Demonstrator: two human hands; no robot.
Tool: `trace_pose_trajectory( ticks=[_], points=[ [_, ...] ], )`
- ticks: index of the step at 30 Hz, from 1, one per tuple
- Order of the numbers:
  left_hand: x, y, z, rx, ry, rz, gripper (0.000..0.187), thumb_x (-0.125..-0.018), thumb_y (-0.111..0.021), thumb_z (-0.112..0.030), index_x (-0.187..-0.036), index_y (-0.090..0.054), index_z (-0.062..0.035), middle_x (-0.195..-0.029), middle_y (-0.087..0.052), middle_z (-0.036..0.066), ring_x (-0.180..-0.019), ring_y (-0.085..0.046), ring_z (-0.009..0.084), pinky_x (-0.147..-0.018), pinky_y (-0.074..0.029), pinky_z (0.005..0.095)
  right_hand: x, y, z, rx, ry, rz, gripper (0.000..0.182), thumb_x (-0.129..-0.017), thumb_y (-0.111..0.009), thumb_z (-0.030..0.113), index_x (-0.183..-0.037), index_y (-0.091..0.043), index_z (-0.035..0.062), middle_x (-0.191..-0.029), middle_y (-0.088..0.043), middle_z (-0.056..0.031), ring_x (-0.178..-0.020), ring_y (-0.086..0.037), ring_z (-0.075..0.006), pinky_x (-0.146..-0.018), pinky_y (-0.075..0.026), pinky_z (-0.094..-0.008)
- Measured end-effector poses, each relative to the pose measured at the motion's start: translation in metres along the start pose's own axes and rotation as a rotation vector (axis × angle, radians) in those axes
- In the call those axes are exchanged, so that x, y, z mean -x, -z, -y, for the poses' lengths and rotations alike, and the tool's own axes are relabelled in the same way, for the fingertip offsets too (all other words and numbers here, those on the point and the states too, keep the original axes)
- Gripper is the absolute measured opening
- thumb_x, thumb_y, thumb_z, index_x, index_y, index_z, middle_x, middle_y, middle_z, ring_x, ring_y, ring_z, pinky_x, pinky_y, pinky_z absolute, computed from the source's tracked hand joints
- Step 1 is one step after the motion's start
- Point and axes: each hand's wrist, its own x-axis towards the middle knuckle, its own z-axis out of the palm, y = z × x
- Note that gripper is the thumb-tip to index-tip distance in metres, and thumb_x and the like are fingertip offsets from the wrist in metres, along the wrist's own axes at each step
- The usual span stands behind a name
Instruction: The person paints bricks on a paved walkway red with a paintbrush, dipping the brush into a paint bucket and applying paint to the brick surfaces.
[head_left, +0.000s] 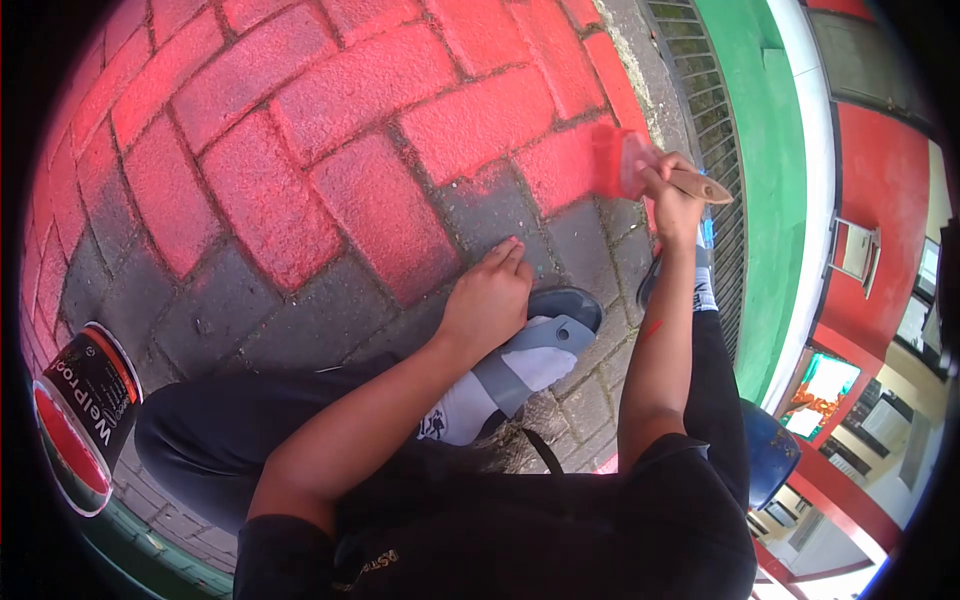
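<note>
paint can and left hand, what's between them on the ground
In the head view, only bare grey pavers lie between the paint can and the left hand; nothing stands there.

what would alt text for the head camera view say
Right hand grips a red-loaded paintbrush against brick paving, mostly painted red. Left hand rests fingertips on unpainted grey bricks above a sandalled foot; an open paint can stands at left.
</note>
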Motion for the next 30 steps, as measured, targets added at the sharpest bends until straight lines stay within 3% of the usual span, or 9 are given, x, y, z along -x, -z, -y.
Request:
trace_pose_trajectory(
  ticks=[7, 11, 14, 19, 21, 25, 27, 29, 30],
  points=[
    [-0.001, 0.003, -0.002, 0.037, -0.002, 0.062, 0.024, -0.082, -0.061, -0.008, -0.100, -0.067, 0.0070, -0.128, -0.063, 0.027, -0.129, -0.058, 0.0348, -0.104, -0.051, 0.0402, 0.076, -0.074, 0.047, 0.489, 0.605, 0.597, 0.025, -0.082, -0.068, -0.004, -0.066, -0.052, 0.0053, -0.088, -0.074, -0.0142, -0.078, -0.072, -0.0242, -0.067, -0.055, -0.0366],
    [0.002, -0.001, -0.001, -0.025, -0.002, 0.040, 0.023, -0.082, -0.060, -0.007, -0.100, -0.067, 0.0071, -0.128, -0.064, 0.027, -0.128, -0.058, 0.0349, -0.105, -0.050, 0.0400, 0.061, -0.055, 0.031, 0.237, 0.392, 0.490, 0.031, -0.085, -0.072, -0.003, -0.067, -0.048, 0.0046, -0.103, -0.075, -0.0155, -0.086, -0.072, -0.0226, -0.067, -0.058, -0.0361],
    [0.002, -0.001, -0.002, -0.020, -0.028, 0.012, 0.017, -0.087, -0.061, -0.007, -0.096, -0.065, 0.0065, -0.125, -0.065, 0.026, -0.126, -0.059, 0.0348, -0.101, -0.053, 0.0416, 0.005, -0.024, 0.011, -0.099, -0.236, 0.190, 0.030, -0.082, -0.068, -0.007, -0.071, -0.044, 0.0068, -0.096, -0.071, -0.0112, -0.086, -0.069, -0.0208, -0.065, -0.058, -0.0336],
    [0.001, 0.001, -0.002, -0.009, -0.008, 0.051, 0.022, -0.082, -0.061, -0.007, -0.098, -0.067, 0.0069, -0.127, -0.064, 0.026, -0.129, -0.058, 0.0354, -0.106, -0.049, 0.0406, 0.009, -0.034, -0.007, 0.360, 0.405, -0.017, 0.018, -0.083, -0.065, -0.005, -0.069, -0.056, 0.0037, -0.084, -0.072, -0.0067, -0.074, -0.066, -0.0142, -0.065, -0.053, -0.0284],
    [0.001, -0.001, -0.002, -0.015, -0.022, 0.037, 0.019, -0.085, -0.061, -0.008, -0.096, -0.066, 0.0060, -0.126, -0.065, 0.027, -0.128, -0.058, 0.0352, -0.103, -0.051, 0.0411, 0.037, -0.056, -0.004, 0.581, 0.641, 0.194, 0.013, -0.071, -0.063, -0.007, -0.074, -0.062, 0.0054, -0.101, -0.076, -0.0147, -0.094, -0.074, -0.0306, -0.074, -0.057, -0.0359],
    [0.000, 0.005, -0.003, -0.023, -0.016, 0.045, 0.017, -0.087, -0.061, -0.009, -0.094, -0.066, 0.0052, -0.125, -0.065, 0.027, -0.127, -0.059, 0.0352, -0.102, -0.052, 0.0414, 0.064, -0.059, 0.025, 0.332, 0.524, 0.512, 0.016, -0.067, -0.065, -0.009, -0.073, -0.059, 0.0047, -0.098, -0.075, -0.0142, -0.093, -0.074, -0.0341, -0.075, -0.056, -0.0353],
    [0.002, 0.000, -0.001, -0.020, -0.023, 0.033, 0.017, -0.086, -0.061, -0.008, -0.095, -0.066, 0.0054, -0.125, -0.065, 0.027, -0.127, -0.059, 0.0352, -0.102, -0.052, 0.0414, 0.061, -0.059, 0.031, 0.100, 0.432, 0.353, 0.016, -0.068, -0.064, -0.010, -0.070, -0.057, 0.0041, -0.093, -0.074, -0.0144, -0.090, -0.074, -0.0336, -0.072, -0.056, -0.0345],
    [0.002, -0.001, 0.000, -0.020, -0.025, 0.009, 0.017, -0.086, -0.061, -0.008, -0.095, -0.066, 0.0056, -0.124, -0.065, 0.028, -0.127, -0.059, 0.0353, -0.103, -0.052, 0.0415, 0.036, -0.049, 0.013, 0.457, 0.627, 0.142, 0.023, -0.078, -0.070, -0.012, -0.067, -0.054, 0.0015, -0.091, -0.074, -0.0150, -0.086, -0.075, -0.0211, -0.075, -0.057, -0.0290],
    [0.003, 0.000, -0.001, -0.020, -0.023, 0.017, 0.017, -0.085, -0.061, -0.008, -0.095, -0.066, 0.0057, -0.124, -0.066, 0.027, -0.127, -0.059, 0.0353, -0.102, -0.052, 0.0417, 0.049, -0.058, 0.013, 0.495, 0.393, 0.173, 0.022, -0.075, -0.067, -0.015, -0.067, -0.054, 0.0007, -0.085, -0.073, -0.0144, -0.085, -0.075, -0.0227, -0.076, -0.058, -0.0307]
  ],
)
